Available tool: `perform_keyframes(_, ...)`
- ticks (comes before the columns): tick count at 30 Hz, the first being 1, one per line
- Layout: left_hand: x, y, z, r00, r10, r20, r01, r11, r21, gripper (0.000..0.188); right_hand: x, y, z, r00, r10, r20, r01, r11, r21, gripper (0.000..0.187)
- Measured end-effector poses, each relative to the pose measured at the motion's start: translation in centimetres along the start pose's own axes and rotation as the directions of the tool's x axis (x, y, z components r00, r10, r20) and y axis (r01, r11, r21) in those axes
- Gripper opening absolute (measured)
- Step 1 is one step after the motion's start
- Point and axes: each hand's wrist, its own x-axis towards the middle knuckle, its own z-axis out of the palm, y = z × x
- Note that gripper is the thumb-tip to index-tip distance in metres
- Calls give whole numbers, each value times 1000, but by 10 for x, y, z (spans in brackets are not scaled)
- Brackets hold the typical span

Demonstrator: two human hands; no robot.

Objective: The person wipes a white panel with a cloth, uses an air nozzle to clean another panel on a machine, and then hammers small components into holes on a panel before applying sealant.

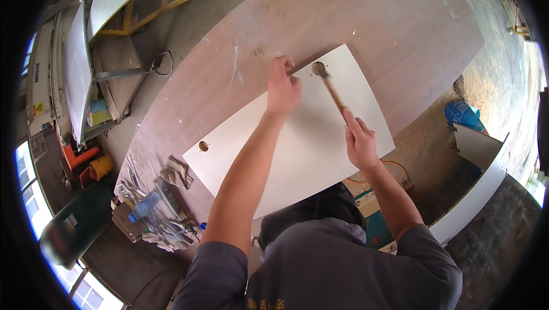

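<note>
A white panel (286,155) lies slantwise across the large brownish board in front of me. It has a round hole (203,146) near its left corner and another round recess near its far corner. My right hand (361,143) is closed round the wooden handle of a hammer (333,93). The hammer's dark, motion-blurred head is over the far recess. My left hand (283,86) is at the panel's far edge, its fingers curled and the thumb toward the hammer. What those fingers hold, if anything, is hidden.
The brownish board (400,24) extends beyond the panel. Hand tools, a clear blue bottle (144,207) and a crumpled glove (177,173) lie at its left end. A yellow-framed cart (171,6) stands far left. At right are a white-edged cabinet box (483,178) and a blue bag (464,115).
</note>
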Motion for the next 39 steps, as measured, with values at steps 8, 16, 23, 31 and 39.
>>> perform_keyframes(8,-19,21,-17,991,-50,-126,51,999,3,44,-4,8,-8,999,-50,-9,50,999,-1,59)
perform_keyframes(16,-188,93,6,975,-185,119,220,805,-551,52,-61,-33,-22,977,-6,214,-34,982,185,57)
perform_keyframes(23,-321,12,-108,586,-680,-441,680,708,-188,18,-103,-63,6,698,-191,691,82,979,187,52)
perform_keyframes(31,-437,-74,-255,638,-393,-662,746,527,407,44,-102,-86,45,610,7,793,-21,1000,8,44)
perform_keyframes(39,-457,-116,-392,671,-657,-342,732,514,448,50,-175,-169,109,642,60,764,-72,997,-18,44)
